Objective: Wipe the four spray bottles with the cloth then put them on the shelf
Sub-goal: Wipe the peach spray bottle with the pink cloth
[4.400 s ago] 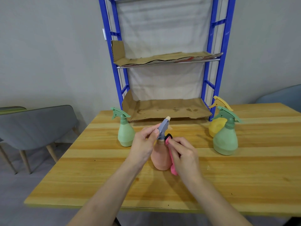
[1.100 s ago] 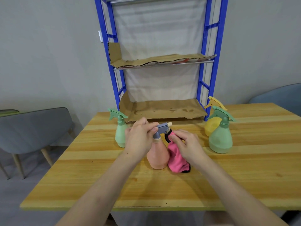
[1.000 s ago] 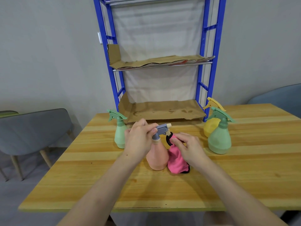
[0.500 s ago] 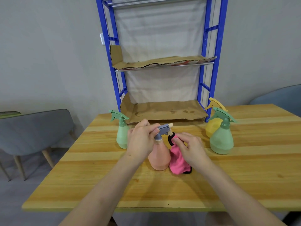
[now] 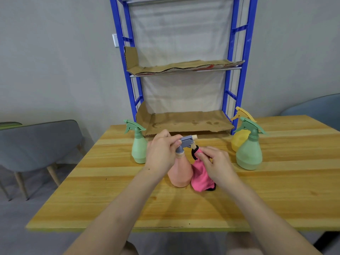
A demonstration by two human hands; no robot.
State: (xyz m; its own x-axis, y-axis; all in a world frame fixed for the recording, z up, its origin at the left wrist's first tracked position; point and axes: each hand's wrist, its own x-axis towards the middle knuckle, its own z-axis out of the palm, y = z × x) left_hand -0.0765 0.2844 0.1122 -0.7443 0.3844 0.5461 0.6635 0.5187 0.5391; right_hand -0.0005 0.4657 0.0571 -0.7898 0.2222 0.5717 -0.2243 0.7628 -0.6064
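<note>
our left hand (image 5: 161, 153) pinches the grey head of the upright peach plastic spray bottle (image 5: 181, 173) on the wooden table (image 5: 110, 190); close beside it, our right hand (image 5: 215, 162) grips the pink cloth (image 5: 200, 177) at the bottle's trigger. a slim green spray bottle (image 5: 138, 150) stands left; a round green spray bottle (image 5: 249, 155) and a yellow spray bottle (image 5: 239, 138) stand right, by the blue metal shelf (image 5: 232, 80).

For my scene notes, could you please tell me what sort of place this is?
Likely a plain office or test room: wooden table, blue metal rack lined with cardboard, grey chair beside bare wall.
</note>
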